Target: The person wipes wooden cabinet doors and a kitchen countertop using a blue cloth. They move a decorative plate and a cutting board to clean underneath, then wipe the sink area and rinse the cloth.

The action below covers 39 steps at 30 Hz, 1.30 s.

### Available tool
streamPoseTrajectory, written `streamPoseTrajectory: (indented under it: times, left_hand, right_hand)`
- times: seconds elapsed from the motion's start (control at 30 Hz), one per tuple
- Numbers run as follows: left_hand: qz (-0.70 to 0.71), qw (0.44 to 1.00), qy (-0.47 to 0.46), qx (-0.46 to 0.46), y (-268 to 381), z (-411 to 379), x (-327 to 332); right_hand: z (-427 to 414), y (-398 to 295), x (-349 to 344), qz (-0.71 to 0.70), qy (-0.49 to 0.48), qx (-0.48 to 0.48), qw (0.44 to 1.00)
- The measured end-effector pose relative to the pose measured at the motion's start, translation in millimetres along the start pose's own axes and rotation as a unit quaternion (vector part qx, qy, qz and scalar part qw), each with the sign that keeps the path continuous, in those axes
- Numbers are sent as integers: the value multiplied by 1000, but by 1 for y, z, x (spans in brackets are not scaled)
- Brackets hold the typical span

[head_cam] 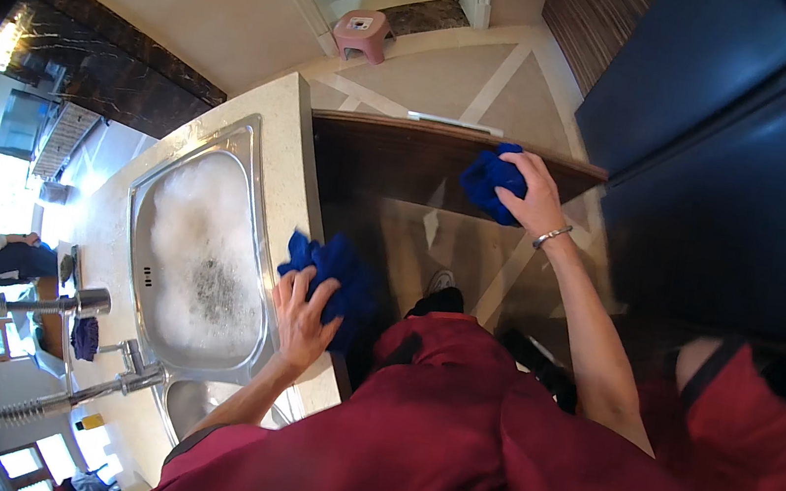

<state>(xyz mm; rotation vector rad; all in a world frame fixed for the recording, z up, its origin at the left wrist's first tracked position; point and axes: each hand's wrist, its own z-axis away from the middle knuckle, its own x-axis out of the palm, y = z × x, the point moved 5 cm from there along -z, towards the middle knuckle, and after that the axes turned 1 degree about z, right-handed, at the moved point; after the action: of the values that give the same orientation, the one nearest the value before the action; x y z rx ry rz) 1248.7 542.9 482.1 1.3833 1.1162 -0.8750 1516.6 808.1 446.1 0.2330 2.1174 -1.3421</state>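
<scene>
My right hand (537, 197), with a bracelet at the wrist, grips a bunched blue cloth (485, 179) against the inner face of an open dark-wood cabinet door (389, 159), close to its upper edge. A second blue cloth (339, 283) is under my left hand (301, 319), bunched at the counter's front edge beside the sink; the fingers are curled onto it. Left of that hand lies a stainless steel sink (260, 206) with white foam (192, 219) and water in it. The cabinet's inside is dark and mostly hidden.
A spring-hose faucet (75, 394) rises behind the sink, near a dark cloth (84, 337). A pink plastic stool (361, 31) stands on the tiled floor by a doorway. Large dark-blue doors (734, 201) stand at right. A person in red is close at lower right; another person (15, 263) is far left.
</scene>
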Motion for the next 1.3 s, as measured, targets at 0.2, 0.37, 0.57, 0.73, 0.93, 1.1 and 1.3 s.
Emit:
streamPoseTrajectory:
  times: [0.2,0.37,0.57,0.73,0.93,1.1,1.3]
  left_hand:
    - [-27,999,42,-11,-31,-53,4]
    - [-12,998,56,-4,-40,-51,7]
    - [-27,1000,3,-10,-49,-47,5]
    - [-75,990,53,-112,-43,-46,22]
    - [-81,889,274,-359,-47,-138,19]
    - [-31,806,480,-345,-71,-221,-13]
    - [111,688,608,-382,-51,-235,11]
  right_hand:
    - [-75,4,65,216,-103,-134,962]
    - [-88,34,100,298,-122,-172,931]
    - [-113,58,97,271,-150,-211,927]
    - [-153,75,102,259,-198,-262,908]
    - [-219,87,103,206,-239,-318,894]
    - [-268,99,113,78,-260,-340,900]
    - [-274,82,105,-111,-309,-231,916]
